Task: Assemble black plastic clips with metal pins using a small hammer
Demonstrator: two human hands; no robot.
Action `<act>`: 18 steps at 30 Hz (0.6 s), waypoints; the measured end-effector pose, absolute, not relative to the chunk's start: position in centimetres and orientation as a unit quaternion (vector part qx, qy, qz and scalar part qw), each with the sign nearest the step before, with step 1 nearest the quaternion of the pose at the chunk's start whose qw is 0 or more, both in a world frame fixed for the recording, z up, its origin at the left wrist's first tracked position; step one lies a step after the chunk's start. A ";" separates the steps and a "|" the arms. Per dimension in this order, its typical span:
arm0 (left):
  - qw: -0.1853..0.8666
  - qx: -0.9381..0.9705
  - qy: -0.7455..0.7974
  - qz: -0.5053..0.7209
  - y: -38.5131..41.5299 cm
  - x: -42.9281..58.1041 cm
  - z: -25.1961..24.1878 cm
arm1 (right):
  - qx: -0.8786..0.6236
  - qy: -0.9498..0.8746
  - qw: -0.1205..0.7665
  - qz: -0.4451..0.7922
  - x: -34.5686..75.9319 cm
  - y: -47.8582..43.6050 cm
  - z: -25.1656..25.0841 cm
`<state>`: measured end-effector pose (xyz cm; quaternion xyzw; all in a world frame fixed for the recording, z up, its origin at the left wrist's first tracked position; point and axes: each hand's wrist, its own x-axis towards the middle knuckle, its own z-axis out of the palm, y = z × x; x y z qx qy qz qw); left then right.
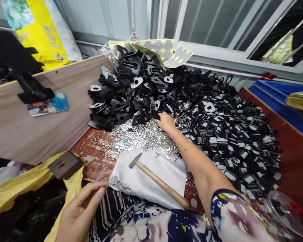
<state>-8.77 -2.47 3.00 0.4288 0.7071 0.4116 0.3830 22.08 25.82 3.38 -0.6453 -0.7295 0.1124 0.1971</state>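
One hammer (162, 184) lies on one cloth (141, 185); behind are uncounted pins (133, 136) and black parts (184, 94). The right hand (166, 122) is at the parts' near edge; whether its grip is clamped, I cannot tell. The left hand (82, 210), grip apart, is beside the cloth. One yellow bag (74, 179) holds black pieces (30, 208). Red tabletop (99, 168) shows left of the cloth.
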 end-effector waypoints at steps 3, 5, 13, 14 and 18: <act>0.518 0.384 0.655 0.394 -1.9 -6.0 2.8 | -0.657 -0.718 0.200 0.110 23.8 25.2 3.9; 0.576 0.347 0.629 0.389 -1.1 -4.8 2.9 | -0.652 -0.719 0.217 0.103 25.1 22.4 4.3; 0.754 0.198 0.503 0.374 2.3 1.4 2.6 | -0.321 -0.835 0.321 0.311 23.6 4.9 2.3; 0.763 0.204 0.501 0.354 2.3 1.8 2.5 | -0.329 -0.843 0.307 0.295 24.1 4.2 2.1; 0.759 0.195 0.510 0.354 2.4 1.5 1.8 | -0.517 -0.796 0.267 0.166 31.1 6.3 2.8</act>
